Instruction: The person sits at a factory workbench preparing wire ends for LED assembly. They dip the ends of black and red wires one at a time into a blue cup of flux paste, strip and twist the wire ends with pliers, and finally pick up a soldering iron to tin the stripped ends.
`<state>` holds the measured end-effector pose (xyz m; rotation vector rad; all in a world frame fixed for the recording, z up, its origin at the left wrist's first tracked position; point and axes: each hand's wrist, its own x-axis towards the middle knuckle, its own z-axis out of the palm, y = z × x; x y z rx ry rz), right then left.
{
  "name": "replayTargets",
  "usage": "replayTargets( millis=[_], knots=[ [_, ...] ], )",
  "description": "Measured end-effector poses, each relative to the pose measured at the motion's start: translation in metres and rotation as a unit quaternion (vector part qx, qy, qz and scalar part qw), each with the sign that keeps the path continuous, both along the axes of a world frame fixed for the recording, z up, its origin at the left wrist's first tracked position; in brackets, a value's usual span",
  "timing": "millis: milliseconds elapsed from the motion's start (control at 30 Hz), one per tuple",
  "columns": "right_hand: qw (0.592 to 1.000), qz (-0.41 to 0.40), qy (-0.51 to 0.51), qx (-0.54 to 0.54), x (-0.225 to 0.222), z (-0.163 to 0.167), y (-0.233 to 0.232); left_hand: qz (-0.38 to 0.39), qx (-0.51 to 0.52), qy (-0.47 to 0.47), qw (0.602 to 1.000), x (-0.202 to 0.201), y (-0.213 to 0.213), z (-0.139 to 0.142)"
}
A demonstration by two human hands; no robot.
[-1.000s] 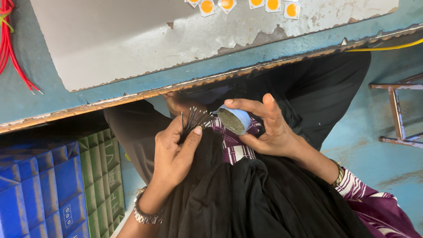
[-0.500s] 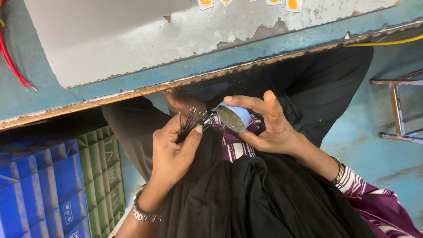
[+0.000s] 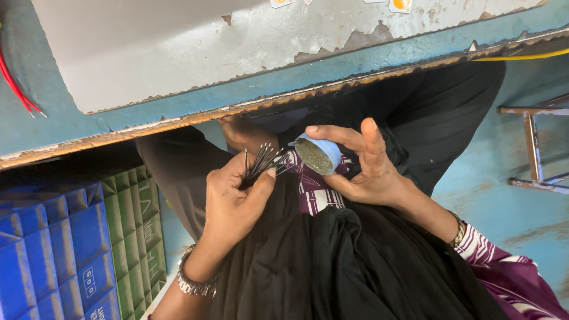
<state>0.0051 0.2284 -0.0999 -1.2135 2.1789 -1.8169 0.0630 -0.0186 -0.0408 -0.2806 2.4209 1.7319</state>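
Blue tub: a small round tub with greenish-brown paste inside, tilted so its mouth faces the pins; it sits just below the tabletop edge, over the lap.
Right hand: the right hand wraps the tub, fingers curled over its top rim and thumb under it, closed on it.
Pins: a fanned bunch of thin dark metal pins, just left of the tub, tips pointing up and toward it; whether the tips touch the paste cannot be told.
Left hand: the left hand, left of and below the tub, pinches the pins' lower ends between thumb and fingers, closed tight; a metal watch rings the wrist.
Tabletop: worn blue tabletop with a chipped, rusty edge, above the tub; a grey sheet lies on it.
Lap: black cloth below the tub, with a purple striped patch right under it.
Crates: blue crate and green crate, well left of the tub.
Stool: a metal frame, far right of the tub.
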Motion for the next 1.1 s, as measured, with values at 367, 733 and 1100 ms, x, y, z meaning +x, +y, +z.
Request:
replayTargets(
  millis=[367, 733, 1100],
  knots=[
    [1.000, -0.001, -0.005, 0.001, 0.002, -0.003, 0.001, -0.021, 0.005, 0.020, 1.000, -0.002, -0.002, 0.001],
    [1.000, 0.007, 0.001, -0.001, 0.001, -0.003, -0.001, -0.029, 0.016, 0.013, 0.999, 0.002, -0.007, -0.005],
    [1.000, 0.001, 0.005, 0.000, 0.000, -0.005, -0.003, -0.054, 0.015, 0.008, 0.998, -0.004, -0.002, 0.005]
  ],
)
